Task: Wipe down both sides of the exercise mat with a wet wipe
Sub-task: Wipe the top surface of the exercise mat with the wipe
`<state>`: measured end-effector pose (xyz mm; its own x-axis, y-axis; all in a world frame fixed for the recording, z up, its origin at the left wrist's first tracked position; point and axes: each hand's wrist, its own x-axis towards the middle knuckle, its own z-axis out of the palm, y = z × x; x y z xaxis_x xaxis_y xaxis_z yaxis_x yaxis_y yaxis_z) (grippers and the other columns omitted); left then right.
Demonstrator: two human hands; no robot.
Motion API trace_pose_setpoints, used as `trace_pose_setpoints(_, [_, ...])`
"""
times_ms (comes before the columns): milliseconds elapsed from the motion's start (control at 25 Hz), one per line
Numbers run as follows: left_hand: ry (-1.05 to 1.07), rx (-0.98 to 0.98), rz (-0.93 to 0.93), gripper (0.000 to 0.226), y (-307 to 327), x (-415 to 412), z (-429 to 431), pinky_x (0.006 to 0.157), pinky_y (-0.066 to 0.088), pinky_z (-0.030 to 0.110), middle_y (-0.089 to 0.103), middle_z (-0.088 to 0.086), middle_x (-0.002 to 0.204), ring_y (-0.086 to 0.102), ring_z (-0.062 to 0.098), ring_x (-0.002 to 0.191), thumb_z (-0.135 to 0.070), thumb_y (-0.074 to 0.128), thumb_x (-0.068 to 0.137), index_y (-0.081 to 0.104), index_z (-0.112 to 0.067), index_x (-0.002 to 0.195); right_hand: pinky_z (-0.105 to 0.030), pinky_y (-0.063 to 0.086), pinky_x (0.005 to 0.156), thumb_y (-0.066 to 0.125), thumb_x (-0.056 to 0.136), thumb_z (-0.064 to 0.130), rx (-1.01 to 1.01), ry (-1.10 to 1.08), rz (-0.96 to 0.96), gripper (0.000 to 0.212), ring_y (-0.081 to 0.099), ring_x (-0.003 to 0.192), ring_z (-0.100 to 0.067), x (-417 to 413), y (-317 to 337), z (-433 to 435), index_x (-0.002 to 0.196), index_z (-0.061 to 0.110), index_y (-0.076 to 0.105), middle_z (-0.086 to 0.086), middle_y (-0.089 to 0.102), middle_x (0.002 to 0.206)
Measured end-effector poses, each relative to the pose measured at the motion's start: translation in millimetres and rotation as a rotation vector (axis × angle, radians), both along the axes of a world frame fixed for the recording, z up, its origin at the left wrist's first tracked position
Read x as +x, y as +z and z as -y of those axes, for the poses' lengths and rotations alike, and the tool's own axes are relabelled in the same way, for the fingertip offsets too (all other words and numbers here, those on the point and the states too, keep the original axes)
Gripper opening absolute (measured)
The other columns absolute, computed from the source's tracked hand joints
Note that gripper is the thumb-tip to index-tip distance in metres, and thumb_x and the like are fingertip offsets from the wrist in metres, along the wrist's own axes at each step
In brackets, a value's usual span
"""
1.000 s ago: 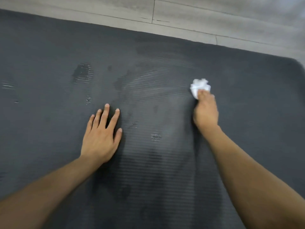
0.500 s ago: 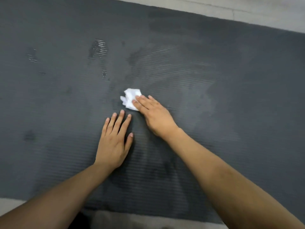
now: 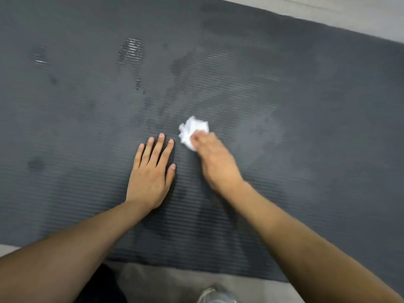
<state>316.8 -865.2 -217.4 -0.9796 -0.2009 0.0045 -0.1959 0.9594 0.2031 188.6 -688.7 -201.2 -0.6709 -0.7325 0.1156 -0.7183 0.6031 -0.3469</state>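
Note:
A dark grey ribbed exercise mat lies flat on the floor and fills most of the view. Damp streaks and small wet patches mark its middle and upper left. My left hand rests flat on the mat with straight, spread fingers. Just right of it, my right hand presses a crumpled white wet wipe onto the mat. Its fingers cover the wipe's near part and are blurred by motion.
Pale floor shows beyond the mat's far edge at the top right. A strip of floor also runs along the near edge, with a shoe tip and dark clothing at the bottom.
My right hand swept the wipe from the mat's right side leftward to beside my left hand, then slightly back right. The view tilted down, revealing the near edge. My left hand stayed planted.

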Motion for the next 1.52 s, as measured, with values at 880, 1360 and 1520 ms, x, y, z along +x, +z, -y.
trace_pose_setpoints(880, [0.001, 0.018, 0.032, 0.062, 6.5, -0.4, -0.3, 0.127, 0.013, 0.051, 0.020, 0.012, 0.169, 0.019, 0.033, 0.156, -0.040, 0.028, 0.105, 0.025, -0.015, 0.162, -0.038, 0.018, 0.121, 0.030, 0.094, 0.011, 0.022, -0.260, -0.016, 0.050, 0.047, 0.134, -0.032, -54.7, 1.2, -115.8, 0.139, 0.007, 0.052, -0.014, 0.049, 0.145])
trace_pose_setpoints(1360, [-0.184, 0.048, 0.440, 0.079, 54.6, -21.8, 30.7, 0.125, 0.024, 0.048, 0.001, 0.004, 0.171, 0.011, 0.029, 0.158, -0.053, 0.044, 0.101, 0.005, -0.026, 0.164, -0.041, 0.021, 0.121, 0.034, 0.092, 0.002, 0.037, 0.174, 0.045, 0.052, 0.034, 0.143, -0.024, 56.2, 2.9, -94.8, 0.143, 0.004, 0.046, -0.010, 0.042, 0.151])
trace_pose_setpoints(1520, [-0.384, -0.055, 0.644, 0.112, 74.9, -33.5, 56.3, 0.128, 0.015, 0.045, -0.026, 0.000, 0.167, -0.009, 0.020, 0.158, -0.075, 0.052, 0.087, -0.021, -0.032, 0.159, -0.046, 0.022, 0.119, 0.039, 0.091, -0.006, 0.058, -0.555, 0.028, 0.050, 0.041, 0.138, -0.034, -54.1, 12.2, -165.6, 0.140, 0.001, 0.049, -0.018, 0.045, 0.147])
